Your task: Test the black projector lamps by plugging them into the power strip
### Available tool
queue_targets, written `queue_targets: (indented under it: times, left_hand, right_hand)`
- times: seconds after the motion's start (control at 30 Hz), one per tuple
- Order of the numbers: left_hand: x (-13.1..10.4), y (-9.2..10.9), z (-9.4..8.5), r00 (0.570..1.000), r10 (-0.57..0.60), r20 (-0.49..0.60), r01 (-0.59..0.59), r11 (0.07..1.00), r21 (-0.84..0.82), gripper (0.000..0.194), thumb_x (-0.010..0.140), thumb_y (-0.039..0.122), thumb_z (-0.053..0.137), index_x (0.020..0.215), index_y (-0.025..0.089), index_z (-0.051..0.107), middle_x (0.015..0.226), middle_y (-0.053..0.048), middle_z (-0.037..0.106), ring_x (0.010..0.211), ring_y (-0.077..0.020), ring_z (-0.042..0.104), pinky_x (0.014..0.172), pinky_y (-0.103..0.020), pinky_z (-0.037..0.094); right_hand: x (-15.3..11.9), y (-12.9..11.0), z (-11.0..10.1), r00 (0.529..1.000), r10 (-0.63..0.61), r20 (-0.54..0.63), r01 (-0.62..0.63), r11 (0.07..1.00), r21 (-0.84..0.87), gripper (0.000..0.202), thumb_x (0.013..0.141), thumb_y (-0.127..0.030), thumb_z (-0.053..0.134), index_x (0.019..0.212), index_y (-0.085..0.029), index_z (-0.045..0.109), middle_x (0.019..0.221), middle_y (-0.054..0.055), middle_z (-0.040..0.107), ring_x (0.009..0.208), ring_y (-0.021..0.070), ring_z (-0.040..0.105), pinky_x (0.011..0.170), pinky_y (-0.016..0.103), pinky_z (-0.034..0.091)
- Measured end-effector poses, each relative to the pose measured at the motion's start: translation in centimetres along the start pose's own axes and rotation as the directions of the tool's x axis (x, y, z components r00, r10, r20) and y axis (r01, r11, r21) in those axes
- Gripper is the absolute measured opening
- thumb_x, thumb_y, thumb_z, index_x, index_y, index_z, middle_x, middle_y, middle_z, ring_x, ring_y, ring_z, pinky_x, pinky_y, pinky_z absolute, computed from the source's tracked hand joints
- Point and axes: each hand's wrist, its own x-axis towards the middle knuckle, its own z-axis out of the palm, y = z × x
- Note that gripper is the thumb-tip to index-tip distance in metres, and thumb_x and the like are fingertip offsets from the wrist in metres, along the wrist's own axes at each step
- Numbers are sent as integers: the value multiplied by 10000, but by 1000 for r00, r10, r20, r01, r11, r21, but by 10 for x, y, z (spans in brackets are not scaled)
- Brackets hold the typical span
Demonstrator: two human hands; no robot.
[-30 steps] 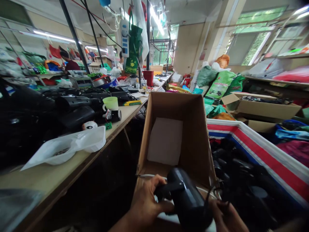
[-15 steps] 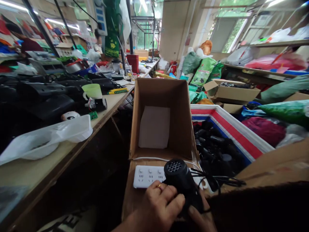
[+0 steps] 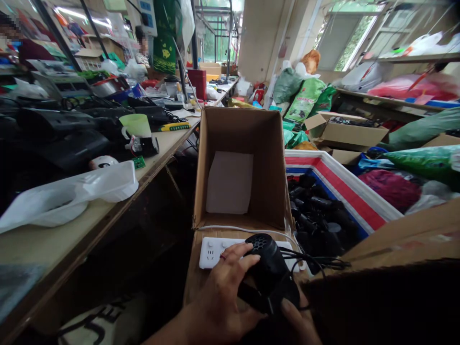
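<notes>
A black hair dryer (image 3: 270, 262), its round honeycomb grille facing up and away, is held low in front of me over the cardboard. My left hand (image 3: 230, 282) has its fingertips at the grille's edge and its thumb lower down by the dark handle part. On the other side, my right hand (image 3: 300, 318) grips the dryer from below, its thumb pressed on the body; the remaining fingers are mostly hidden. A bundled black cord (image 3: 319, 262) trails off to the right. Behind the dryer lies a white power strip (image 3: 209, 254), partly covered by hand and dryer.
An open cardboard box (image 3: 269, 167) stands ahead. To its right, a striped bin (image 3: 362, 201) holds many black dryers. A workbench (image 3: 108, 220) runs along the left with a white plastic tray (image 3: 108, 184) and black housings. Another cardboard flap (image 3: 413, 239) borders the right.
My left hand's fingers have spread and shifted up toward the grille, and a dark handle part now shows beneath them. My right hand keeps its hold. The view has tilted slightly downward.
</notes>
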Motion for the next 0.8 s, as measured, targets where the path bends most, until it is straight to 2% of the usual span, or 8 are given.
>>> queue_targets:
  times: [0.13, 0.27, 0.4, 0.53, 0.7, 0.8]
  left_hand:
    - [-2, -9, -8, 996, -87, 37, 91, 988, -122, 649, 697, 242, 691, 1253, 244, 355, 1274, -101, 471, 1186, -271, 430, 1025, -418, 320]
    - [-5, -18, -12, 989, -139, 52, 146, 977, -156, 603, 719, 232, 678, 1245, 249, 385, 1222, -75, 522, 1135, -240, 485, 999, -373, 370]
    - [-4, -23, -12, 996, -89, -4, 86, 976, -202, 564, 707, 182, 684, 1214, 219, 440, 1168, -84, 558, 1094, -228, 519, 957, -341, 416]
    - [0, -25, -17, 1000, -20, 1, 19, 968, -252, 480, 686, 88, 663, 1135, 189, 529, 1143, -100, 580, 1070, -224, 542, 928, -343, 444]
    - [4, -25, -26, 998, -55, 1, 54, 962, -267, 339, 695, 158, 715, 1018, 171, 611, 1042, -96, 632, 977, -208, 595, 872, -322, 484]
    - [-1, -22, -20, 994, -72, -76, 58, 984, -170, 313, 734, 147, 671, 1037, 179, 601, 1051, -90, 616, 985, -206, 583, 873, -330, 487]
  right_hand:
    - [0, -11, 1, 993, -95, 73, 109, 972, -208, 680, 649, -415, 702, 1238, -261, 400, 1187, 55, 565, 1152, 254, 478, 907, 308, 437]
    - [-3, -19, 9, 996, -85, 40, 93, 955, -283, 782, 603, -451, 715, 1266, -248, 352, 1200, 60, 550, 1124, 254, 495, 874, 274, 442]
    - [-5, -26, 19, 996, -91, 9, 88, 924, -372, 780, 605, -490, 699, 1257, -244, 349, 1177, 50, 555, 1096, 242, 508, 874, 252, 414]
    - [-5, -27, 23, 994, -106, 10, 102, 920, -378, 771, 582, -532, 691, 1210, -225, 367, 1116, 47, 570, 1054, 227, 521, 855, 242, 417]
    - [-4, -21, 20, 994, -94, 48, 106, 908, -406, 731, 590, -533, 677, 1183, -231, 375, 1130, 44, 567, 1084, 246, 497, 877, 270, 405]
    - [-1, -17, 20, 998, -62, -15, 48, 883, -468, 730, 579, -559, 677, 1168, -225, 403, 1090, 56, 585, 1044, 283, 516, 867, 333, 404]
